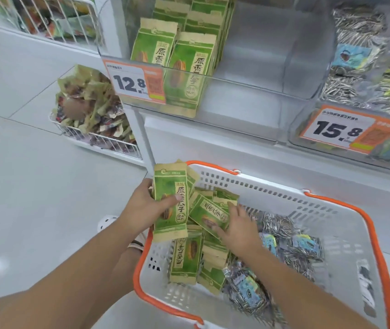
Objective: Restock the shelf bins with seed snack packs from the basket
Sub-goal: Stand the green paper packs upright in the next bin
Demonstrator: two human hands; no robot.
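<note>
- White basket (331,224) with orange rim sits near, on the floor in front of the shelf. Inside: a heap of green seed packs (187,260) on its left side, and clear packs of striped seeds (246,288) with blue labels on the right.
- Left hand (141,207) is over the basket's left edge, grip pinching a small upright stack of green packs (169,200), thumb across the front.
- Right hand (239,226) is down in the basket, fingers closed around one tilted green pack (209,216) on top of the heap.
- Far up, the clear shelf bin (248,91) with the 12.8 price tag (133,83) has rows of the same green packs (179,60) standing at its left, the right part bare.
- Next bin to the right (308,129), tagged 15.8 (341,131), holds the striped seed packs.
- Far left, a white wire rack (99,138) on the floor piled with mixed snack bags, and another wire rack (54,20) above it.
</note>
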